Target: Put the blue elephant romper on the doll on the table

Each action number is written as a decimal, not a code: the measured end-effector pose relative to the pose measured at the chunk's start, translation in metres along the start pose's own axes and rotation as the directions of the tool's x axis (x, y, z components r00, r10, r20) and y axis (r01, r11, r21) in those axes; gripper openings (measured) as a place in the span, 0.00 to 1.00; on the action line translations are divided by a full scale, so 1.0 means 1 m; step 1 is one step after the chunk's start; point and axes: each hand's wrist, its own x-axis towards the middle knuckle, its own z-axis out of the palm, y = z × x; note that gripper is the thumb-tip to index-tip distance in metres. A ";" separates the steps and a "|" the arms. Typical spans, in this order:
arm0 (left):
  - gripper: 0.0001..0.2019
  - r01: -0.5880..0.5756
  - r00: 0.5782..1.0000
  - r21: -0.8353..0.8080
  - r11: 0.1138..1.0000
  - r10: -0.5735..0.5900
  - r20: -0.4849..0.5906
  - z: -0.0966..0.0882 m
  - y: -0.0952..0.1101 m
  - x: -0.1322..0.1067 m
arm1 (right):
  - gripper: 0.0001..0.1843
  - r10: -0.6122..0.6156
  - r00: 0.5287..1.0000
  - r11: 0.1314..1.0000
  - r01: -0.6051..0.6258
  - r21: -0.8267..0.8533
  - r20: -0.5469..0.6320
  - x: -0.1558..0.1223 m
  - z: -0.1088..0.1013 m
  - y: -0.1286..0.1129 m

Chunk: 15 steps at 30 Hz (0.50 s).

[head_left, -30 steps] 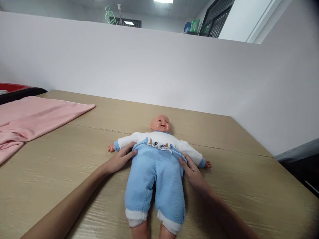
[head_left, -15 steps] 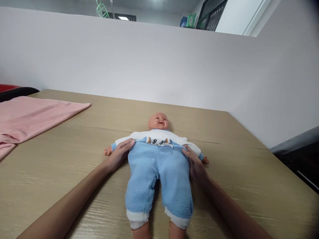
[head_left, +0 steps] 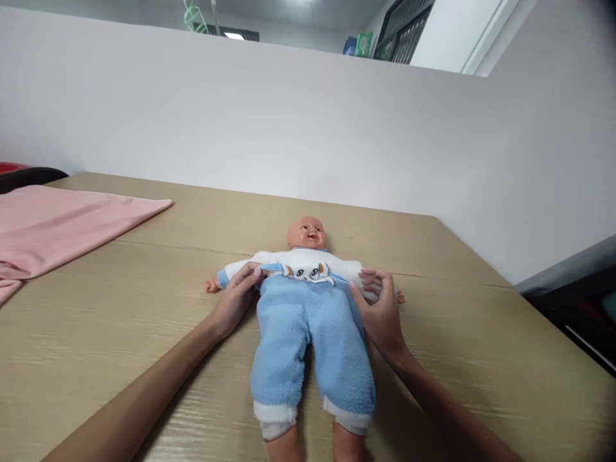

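Observation:
A baby doll (head_left: 308, 234) lies on its back on the table, head toward the wall. It wears a white shirt (head_left: 308, 258) with an animal face on the front and blue trimming, plus fuzzy blue pants (head_left: 310, 321) with white cuffs. My left hand (head_left: 239, 295) pinches the shirt's blue hem, which stretches out from the doll's waist on that side. On the other side, my right hand (head_left: 384, 307) has its fingers apart, raised over the sleeve, with the thumb near the waist. The doll's feet fall outside the view.
Pink cloth (head_left: 81, 215) is spread over the left part of the wooden table (head_left: 144, 289). A low white wall (head_left: 269, 122) rises behind the table. Past the right edge sits something dark (head_left: 568, 308); a black and red object (head_left: 33, 176) shows at far left.
My right hand has lifted from the waist and its fingers have spread. The hem on the left is pulled outward and stands out more. The view has shifted slightly.

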 end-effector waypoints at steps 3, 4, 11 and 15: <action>0.19 -0.097 0.994 0.052 0.994 0.099 -0.049 0.003 -0.004 0.000 | 0.12 -0.182 0.977 0.982 0.186 -0.031 0.110 0.025 0.020 -0.042; 0.19 -0.141 0.986 0.122 0.983 0.150 -0.068 0.003 -0.005 0.000 | 0.09 -0.245 0.945 0.968 0.252 -0.004 0.217 0.037 0.032 -0.057; 0.17 -0.307 0.931 0.446 0.841 0.362 -0.040 0.005 -0.006 -0.010 | 0.15 -0.263 0.230 0.794 0.603 0.075 0.937 0.102 0.159 -0.123; 0.15 -0.343 0.918 0.506 0.791 0.397 0.002 0.004 -0.005 -0.014 | 0.15 -0.190 0.133 0.839 0.537 0.091 0.973 0.096 0.207 -0.117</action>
